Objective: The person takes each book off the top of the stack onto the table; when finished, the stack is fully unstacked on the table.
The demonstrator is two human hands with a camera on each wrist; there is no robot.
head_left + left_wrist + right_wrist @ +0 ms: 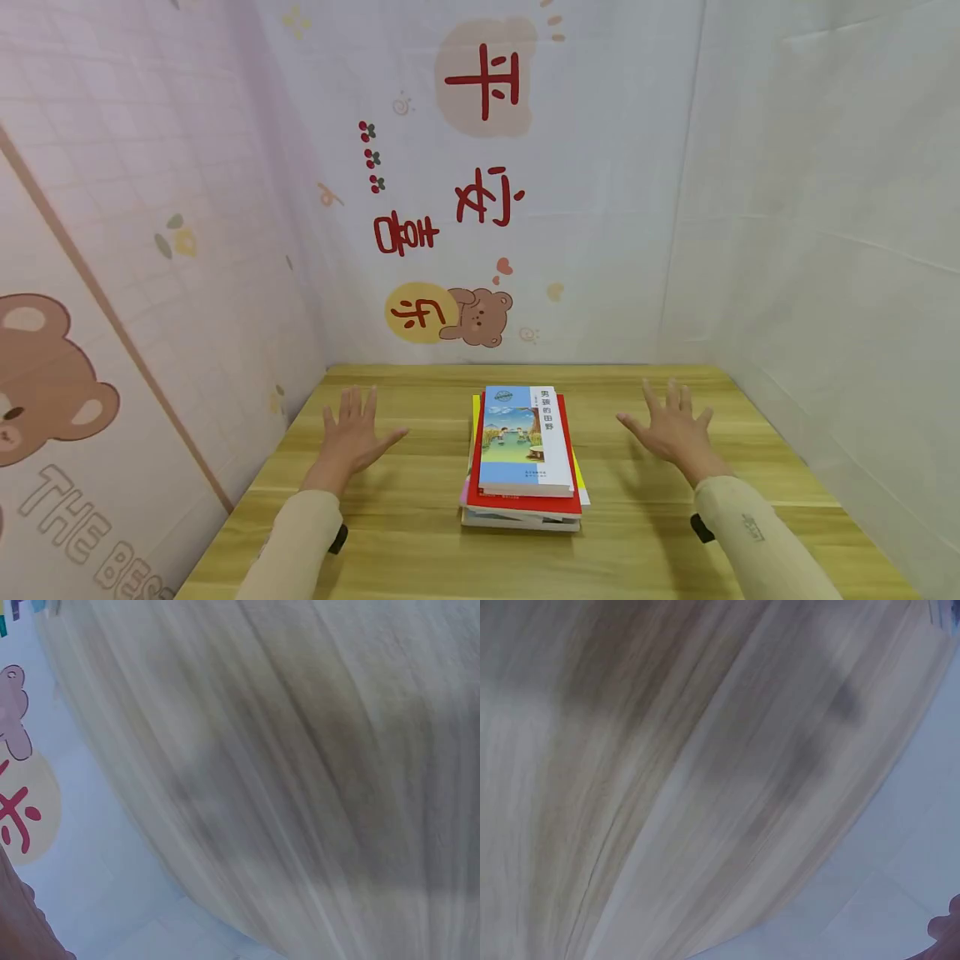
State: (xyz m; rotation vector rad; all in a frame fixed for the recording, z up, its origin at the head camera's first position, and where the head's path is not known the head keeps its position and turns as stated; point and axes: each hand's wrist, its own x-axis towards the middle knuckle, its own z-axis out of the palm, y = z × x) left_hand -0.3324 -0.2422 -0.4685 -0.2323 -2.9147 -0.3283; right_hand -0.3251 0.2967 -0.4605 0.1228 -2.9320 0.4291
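Observation:
A stack of several books lies in the middle of the wooden table. On top is a blue and white book (558, 450) with a picture of children by water, and below it a red book (566, 408) sticks out at the sides. Yellow and white edges show lower in the pile. To the left of the stack, my left hand (354, 437) is spread with fingers straight, holding nothing. My right hand (675, 429) is likewise spread, to the right of the books and apart from them. Each wrist view catches only a sliver of its hand at a lower corner.
The wooden table (405, 558) meets a white cloth backdrop (600, 250) with red characters and a bear print at the back. Cloth walls also stand at the left (187, 333) and right (840, 292) sides.

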